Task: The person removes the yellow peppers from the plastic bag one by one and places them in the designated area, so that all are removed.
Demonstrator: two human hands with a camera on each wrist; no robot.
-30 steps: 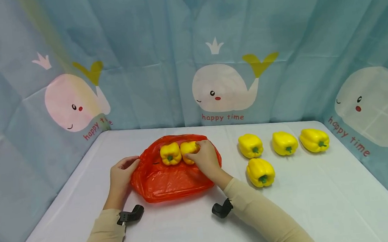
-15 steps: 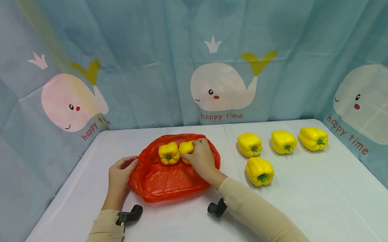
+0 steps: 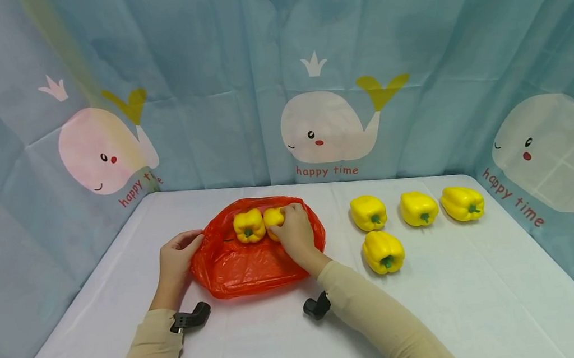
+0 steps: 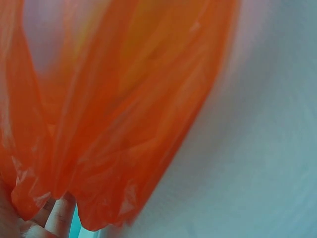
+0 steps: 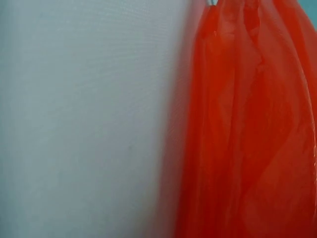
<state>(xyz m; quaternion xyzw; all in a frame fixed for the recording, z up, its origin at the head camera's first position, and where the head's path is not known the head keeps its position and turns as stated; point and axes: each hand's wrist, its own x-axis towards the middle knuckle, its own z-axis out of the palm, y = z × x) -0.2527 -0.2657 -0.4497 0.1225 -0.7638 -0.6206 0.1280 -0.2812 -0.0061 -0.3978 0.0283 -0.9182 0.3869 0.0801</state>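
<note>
A red plastic bag (image 3: 253, 268) lies with its mouth spread wide on the table. Its left edge is pinched by my left hand (image 3: 178, 260); in the left wrist view the bag film (image 4: 133, 148) fills the middle, with fingers at the lower left. Inside the bag, toward the back, sits a yellow bell pepper (image 3: 249, 226). Right beside it is a second yellow bell pepper (image 3: 273, 220), which my right hand (image 3: 297, 234) grips from the right, covering part of it. The right wrist view shows only the bag's side (image 5: 247, 129) and white cloth.
To the right of the bag, several more yellow bell peppers stand on the white table (image 3: 457, 289): a near one (image 3: 384, 253) and a back row with one (image 3: 368, 213), another (image 3: 419, 209) and the farthest right (image 3: 462, 203). A whale-printed curtain (image 3: 240, 93) hangs behind.
My right hand has moved slightly left and back with its bell pepper, bringing it close beside the other one. My left hand keeps its pinch on the bag's edge.
</note>
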